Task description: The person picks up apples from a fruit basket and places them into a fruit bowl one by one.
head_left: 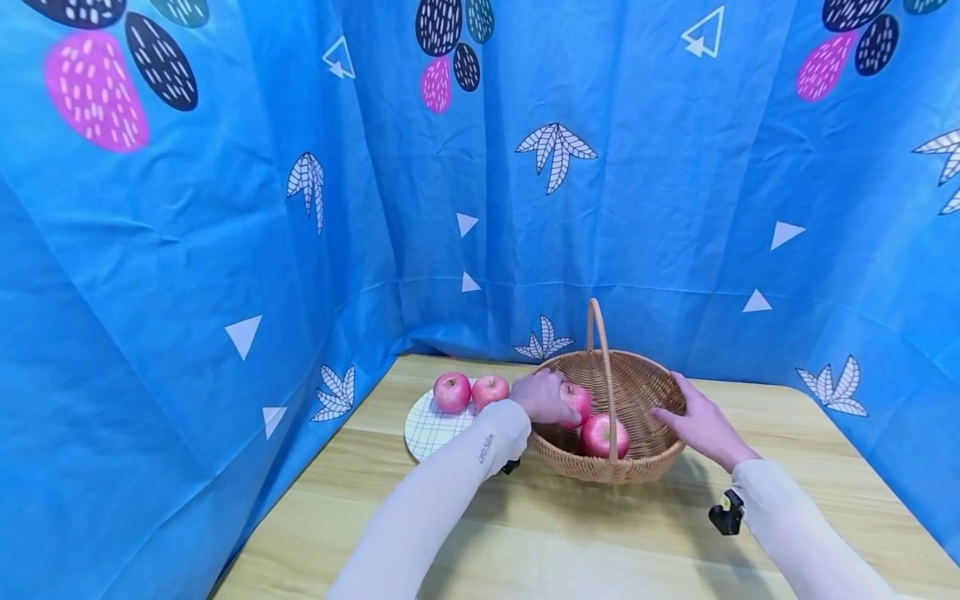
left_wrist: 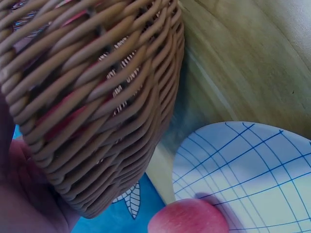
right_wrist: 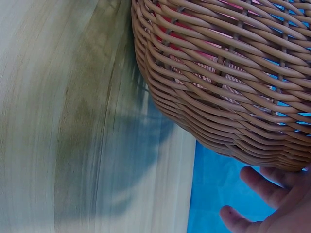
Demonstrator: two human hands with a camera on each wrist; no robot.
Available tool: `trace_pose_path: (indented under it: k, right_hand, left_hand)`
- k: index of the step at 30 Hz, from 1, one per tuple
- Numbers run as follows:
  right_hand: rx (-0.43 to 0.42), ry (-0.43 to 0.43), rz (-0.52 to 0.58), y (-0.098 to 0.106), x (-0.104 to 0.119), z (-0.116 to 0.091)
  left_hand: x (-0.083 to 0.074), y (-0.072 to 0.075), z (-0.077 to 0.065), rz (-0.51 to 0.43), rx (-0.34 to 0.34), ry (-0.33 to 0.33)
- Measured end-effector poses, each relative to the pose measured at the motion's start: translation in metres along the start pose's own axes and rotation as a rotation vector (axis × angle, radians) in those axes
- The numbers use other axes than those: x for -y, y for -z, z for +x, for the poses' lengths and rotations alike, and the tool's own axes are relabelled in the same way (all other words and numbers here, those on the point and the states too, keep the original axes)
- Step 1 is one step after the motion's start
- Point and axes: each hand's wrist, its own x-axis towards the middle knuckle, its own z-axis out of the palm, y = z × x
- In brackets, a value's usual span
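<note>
A wicker basket (head_left: 585, 468) with a tall arched handle stands on the table. Reaching over its left rim, my left hand (head_left: 542, 395) grips a red-pink apple (head_left: 576, 402) inside it. Another apple (head_left: 600, 437) lies at the front of the basket beside the handle's base. My right hand (head_left: 708, 423) holds the right rim, thumb on the inner side and fingers outside; in the right wrist view several fingers (right_wrist: 265, 187) show by the weave. In the left wrist view the basket wall (left_wrist: 97, 97) hides the held apple for the most part.
Left of the basket is a white plate (head_left: 431, 433) with a blue grid pattern, bearing two apples, one on the left (head_left: 452, 392) and one on the right (head_left: 489, 390). The wooden table (head_left: 570, 550) is bordered behind and at the sides by a blue patterned curtain (head_left: 660, 208).
</note>
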Motion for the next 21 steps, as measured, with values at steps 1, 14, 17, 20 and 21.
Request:
trace_pose_path:
  k: [1,14,17,20,21]
  right_hand:
    - [0.003,-0.001,0.0,0.0,0.0,0.0]
    - [-0.004,0.006,-0.016,-0.001,-0.001,0.002]
    - [-0.007,0.008,-0.016,-0.002,-0.001,0.002]
    - [-0.004,0.007,-0.016,-0.002,-0.001,0.002]
    - [-0.003,0.005,-0.015,-0.002,-0.001,0.002]
  left_hand:
    - [0.001,0.0,0.0,0.0,-0.005,-0.003]
    - [-0.002,0.014,-0.012,-0.003,-0.041,-0.046]
    - [-0.003,0.016,-0.016,-0.008,-0.047,-0.061]
    - [-0.003,0.019,-0.02,-0.025,-0.066,-0.071]
    - [-0.002,0.02,-0.022,-0.035,-0.07,-0.074]
